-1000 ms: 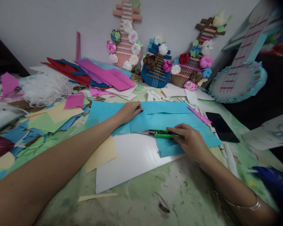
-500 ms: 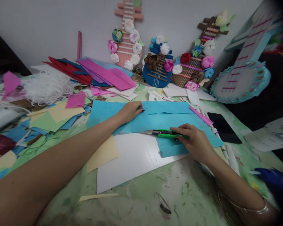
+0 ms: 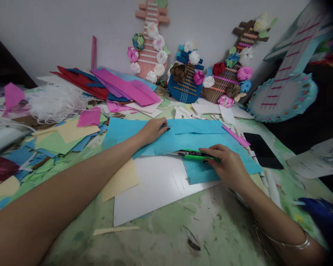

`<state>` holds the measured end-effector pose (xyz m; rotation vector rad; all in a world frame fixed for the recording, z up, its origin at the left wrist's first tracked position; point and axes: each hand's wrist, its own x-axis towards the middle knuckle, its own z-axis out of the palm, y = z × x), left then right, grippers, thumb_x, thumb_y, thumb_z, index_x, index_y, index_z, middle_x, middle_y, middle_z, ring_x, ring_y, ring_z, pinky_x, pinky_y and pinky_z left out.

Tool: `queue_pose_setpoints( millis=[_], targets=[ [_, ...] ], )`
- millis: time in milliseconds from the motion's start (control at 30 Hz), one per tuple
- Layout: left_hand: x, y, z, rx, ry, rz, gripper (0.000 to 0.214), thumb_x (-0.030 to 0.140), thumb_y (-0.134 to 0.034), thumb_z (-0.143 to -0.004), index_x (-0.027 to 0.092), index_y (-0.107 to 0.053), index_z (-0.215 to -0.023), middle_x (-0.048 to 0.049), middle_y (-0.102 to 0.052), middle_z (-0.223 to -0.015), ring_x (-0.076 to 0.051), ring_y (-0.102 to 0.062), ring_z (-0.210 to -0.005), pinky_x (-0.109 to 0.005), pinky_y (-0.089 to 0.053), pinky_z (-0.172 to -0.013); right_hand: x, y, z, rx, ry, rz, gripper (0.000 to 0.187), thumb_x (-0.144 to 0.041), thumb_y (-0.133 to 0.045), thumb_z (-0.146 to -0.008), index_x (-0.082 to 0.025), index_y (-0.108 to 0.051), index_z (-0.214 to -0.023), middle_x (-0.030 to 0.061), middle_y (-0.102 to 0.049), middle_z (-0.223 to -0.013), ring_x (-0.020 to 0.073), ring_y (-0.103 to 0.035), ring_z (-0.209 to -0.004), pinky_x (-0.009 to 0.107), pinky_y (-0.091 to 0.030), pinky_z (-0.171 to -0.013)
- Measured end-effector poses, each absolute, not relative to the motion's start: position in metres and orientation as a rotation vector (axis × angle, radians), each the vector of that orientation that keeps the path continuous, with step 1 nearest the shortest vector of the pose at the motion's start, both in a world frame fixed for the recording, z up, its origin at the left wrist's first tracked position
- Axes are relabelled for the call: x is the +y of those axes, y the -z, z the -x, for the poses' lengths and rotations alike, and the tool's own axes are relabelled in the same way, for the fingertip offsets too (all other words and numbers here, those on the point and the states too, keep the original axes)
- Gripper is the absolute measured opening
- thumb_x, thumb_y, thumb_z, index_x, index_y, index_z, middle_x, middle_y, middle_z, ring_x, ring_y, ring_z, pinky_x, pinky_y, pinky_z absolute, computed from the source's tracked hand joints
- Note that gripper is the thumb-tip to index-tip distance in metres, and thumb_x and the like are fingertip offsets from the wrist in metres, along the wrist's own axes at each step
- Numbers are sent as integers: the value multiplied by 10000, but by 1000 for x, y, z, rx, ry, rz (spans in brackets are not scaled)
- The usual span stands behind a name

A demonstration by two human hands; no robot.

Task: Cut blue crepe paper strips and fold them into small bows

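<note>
Now, status of the cut: my right grip (image 3: 227, 166) is clenched around the green cutter (image 3: 195, 155), thumb and fingers wrapped over its handle. Over the last second the cutter has shifted slightly to the right along the near edge of the blue paper (image 3: 199, 138). A half second ago a longer length of blade lay exposed on the white sheet (image 3: 155, 184); the tip now sits close against the paper's edge. I judge this to be a short draw of the blade toward my right grip.

My left grip (image 3: 154, 130) has not moved. It lies released and flat, fingertips pressing the blue paper down on the bench (image 3: 216, 229). The paper itself has stayed in place, spread across the middle of the bench and overlapping the white sheet.

A phone (image 3: 262, 149) and a pink strip (image 3: 235, 136) lie just beside the paper's right end, unchanged.
</note>
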<state>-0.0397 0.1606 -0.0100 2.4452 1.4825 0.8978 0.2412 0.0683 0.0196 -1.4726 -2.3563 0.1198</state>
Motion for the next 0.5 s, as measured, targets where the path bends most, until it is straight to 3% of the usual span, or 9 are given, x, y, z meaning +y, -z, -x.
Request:
queue_pose_setpoints(
  millis=[500],
  targets=[
    [160,10,39,1521,-848,-2465,98,258,-507,-885,171,-538,-855,-63,-655,-847,-210,-594,-792,-304,-422,-718,68,-15,-232,-2403,-99,1414,364,-96,-577,-841,-275,-702,-1133,84,-661,-1031,252,-595,-958,395,-457,-809]
  ],
)
